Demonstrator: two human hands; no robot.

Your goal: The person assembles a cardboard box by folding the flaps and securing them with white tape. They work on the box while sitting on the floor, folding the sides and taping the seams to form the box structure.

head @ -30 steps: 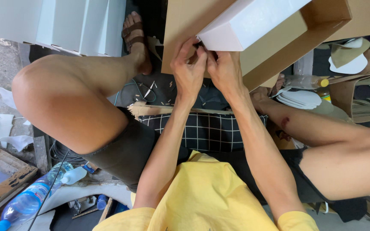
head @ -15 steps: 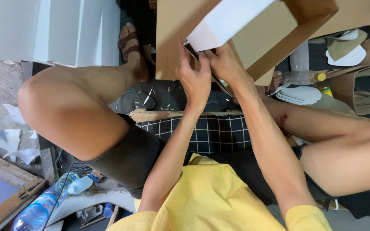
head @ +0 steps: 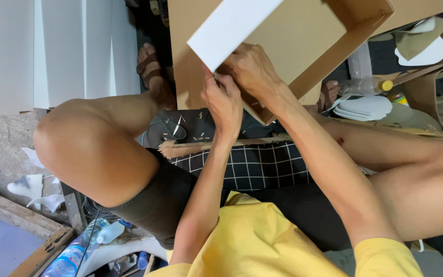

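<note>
Pinching the white panel (head: 232, 28) against the cardboard box (head: 303, 46) — left hand (head: 225, 100), right hand (head: 252, 69) both closed on it; uneven pressure risks misalignment.

Matt brown cardboard box (head: 303, 46); smooth white sheet (head: 232, 28); checked cloth (head: 252, 166).

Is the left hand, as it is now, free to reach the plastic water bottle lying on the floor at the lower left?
Probably not at once. The left hand grips the corner of the cardboard box together with the right hand, and the raised left knee stands between it and the water bottle.
</note>
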